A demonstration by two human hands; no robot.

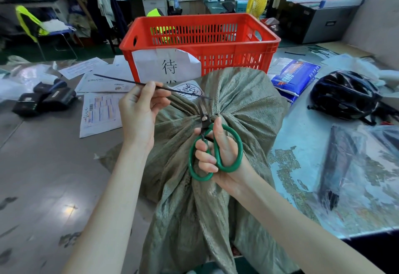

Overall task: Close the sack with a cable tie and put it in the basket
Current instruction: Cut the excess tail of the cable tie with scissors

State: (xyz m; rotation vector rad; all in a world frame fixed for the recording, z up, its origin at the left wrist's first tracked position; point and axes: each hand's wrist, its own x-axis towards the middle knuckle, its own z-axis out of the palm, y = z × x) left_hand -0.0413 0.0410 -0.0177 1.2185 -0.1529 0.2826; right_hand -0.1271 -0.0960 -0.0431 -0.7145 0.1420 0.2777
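Our left hand (138, 114) pinches the cable tie (133, 82) tail; our right hand (218, 150) grips green scissors (216, 152) at the sack (237, 105) neck, near the red basket (200, 42).

Left hand (138, 118): raised, thumb and fingers pinched together, forearm bare. Right hand (218, 150): lower, fingers curled closed through handle loops, thumb extended upward.

Soft, even indoor light is filling the scene, casting only faint shadows. A glare spot is shining on the floor (70, 209) below the left hand (138, 111). Edges are bending and blurring beyond both hands.
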